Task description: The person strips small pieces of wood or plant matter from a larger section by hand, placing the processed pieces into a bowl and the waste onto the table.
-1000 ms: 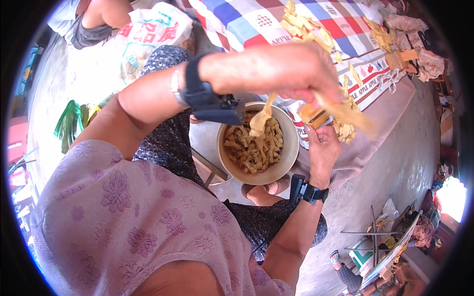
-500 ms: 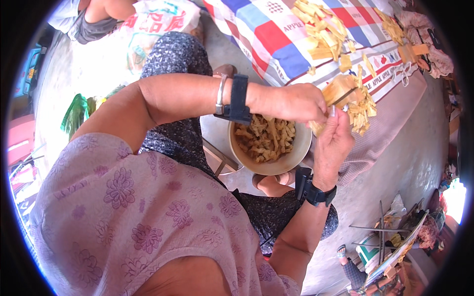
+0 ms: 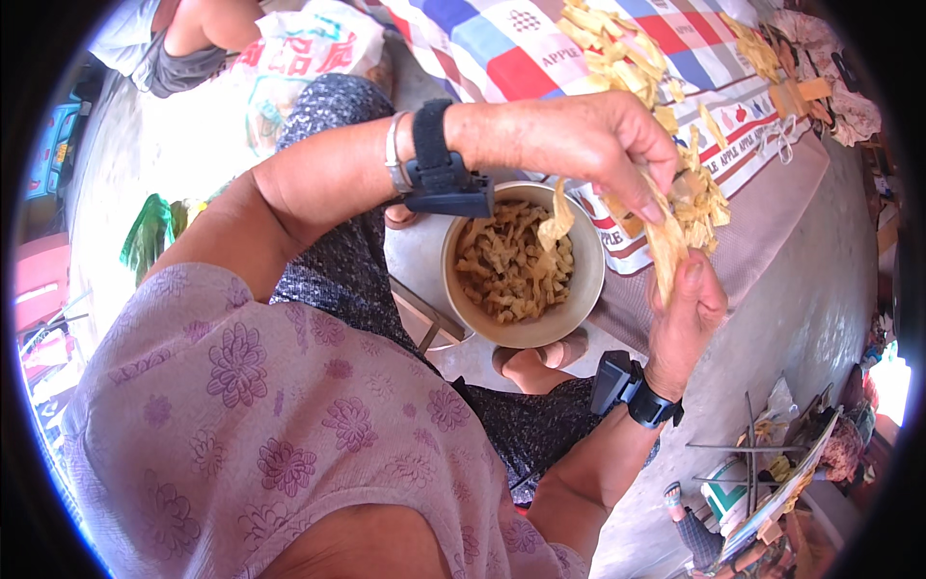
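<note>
My left hand (image 3: 617, 154) reaches across above a metal bowl (image 3: 449, 289) and pinches the upper end of a pale yellow, flattened strip (image 3: 667, 251). My right hand (image 3: 690, 304) grips the strip's lower end, below and to the right. Curled yellowish pieces (image 3: 506, 280) fill much of the bowl, and a single twisted piece (image 3: 555, 222) is above them at its upper right. A small wooden object (image 3: 622, 214) is partly hidden behind my left hand and the strip; what holds or supports it I cannot tell.
A checked cloth (image 3: 526, 72) bears heaps of yellow strips (image 3: 612, 53) at top. A printed sack (image 3: 304, 48) lies upper left beside another person's bare leg (image 3: 207, 24). A green bag (image 3: 145, 232) is at left. Sticks, a bucket and another person's foot (image 3: 673, 492) are lower right.
Since half a second ago my left hand has risen, and my right hand has moved down and right. The strip now stretches between them, and the wooden object is more hidden.
</note>
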`<state>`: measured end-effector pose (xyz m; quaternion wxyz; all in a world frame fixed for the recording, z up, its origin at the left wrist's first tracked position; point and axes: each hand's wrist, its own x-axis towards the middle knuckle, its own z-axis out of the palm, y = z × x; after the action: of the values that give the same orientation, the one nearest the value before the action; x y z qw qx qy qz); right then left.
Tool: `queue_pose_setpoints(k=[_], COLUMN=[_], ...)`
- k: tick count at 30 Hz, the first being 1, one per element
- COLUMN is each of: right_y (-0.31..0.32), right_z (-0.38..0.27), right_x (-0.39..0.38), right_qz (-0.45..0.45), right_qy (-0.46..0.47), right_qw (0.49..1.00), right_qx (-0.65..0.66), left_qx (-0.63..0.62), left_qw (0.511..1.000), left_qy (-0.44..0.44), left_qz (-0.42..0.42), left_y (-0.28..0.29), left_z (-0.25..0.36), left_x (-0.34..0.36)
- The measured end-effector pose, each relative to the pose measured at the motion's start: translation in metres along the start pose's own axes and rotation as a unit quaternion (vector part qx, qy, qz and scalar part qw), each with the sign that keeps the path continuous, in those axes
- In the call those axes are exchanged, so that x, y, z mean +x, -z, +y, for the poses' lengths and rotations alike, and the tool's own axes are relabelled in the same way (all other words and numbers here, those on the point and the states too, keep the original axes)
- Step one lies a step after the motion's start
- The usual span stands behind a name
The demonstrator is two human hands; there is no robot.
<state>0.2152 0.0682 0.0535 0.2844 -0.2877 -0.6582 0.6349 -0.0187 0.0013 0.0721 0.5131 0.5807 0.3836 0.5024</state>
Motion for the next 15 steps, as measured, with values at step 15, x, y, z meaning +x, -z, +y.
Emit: queue_pose_setpoints(k=[15], right_y=[-0.035], right_z=[0.024], right_x=[0.019], right_qz=[-0.029], right_qy=[-0.108], right_qw=[0.994], right_qx=[0.002], left_qx=[0.24], left_qw=[0.949], left_qy=[0.059], left_qz=[0.196], left_y=[-0.03], left_z=[-0.042], left_x=[-0.013])
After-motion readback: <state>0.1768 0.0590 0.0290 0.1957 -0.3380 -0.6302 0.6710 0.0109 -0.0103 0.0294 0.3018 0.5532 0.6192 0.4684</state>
